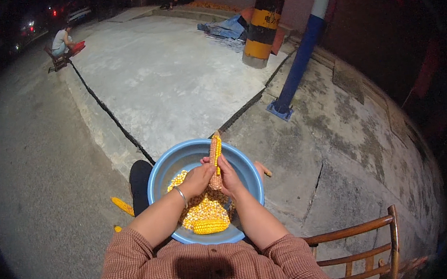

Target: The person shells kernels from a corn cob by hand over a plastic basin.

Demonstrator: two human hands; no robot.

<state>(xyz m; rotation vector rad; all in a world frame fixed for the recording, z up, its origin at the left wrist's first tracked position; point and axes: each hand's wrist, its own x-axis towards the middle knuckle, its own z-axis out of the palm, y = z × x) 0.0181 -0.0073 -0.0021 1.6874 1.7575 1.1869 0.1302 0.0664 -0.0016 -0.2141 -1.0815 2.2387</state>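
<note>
A partly shelled corn cob [215,156] stands nearly upright over a blue plastic basin [253,168], with yellow kernels left along its right side and bare cob on the left. My right hand [229,175] grips it from the right. My left hand [199,180], a silver bangle at its wrist, presses its fingers on the cob's left side. Loose yellow kernels [202,211] lie heaped in the basin below both hands. A corn ear [211,226] full of kernels rests on the heap near the basin's near rim.
Corn ears [122,206] lie on the ground at left. A wooden chair [351,232] stands at lower right. Beyond are a blue-and-white pole [300,65], a black-and-yellow pillar [263,24] and a crumpled blue sheet [225,27]. A seated person [62,42] holds something red at upper left.
</note>
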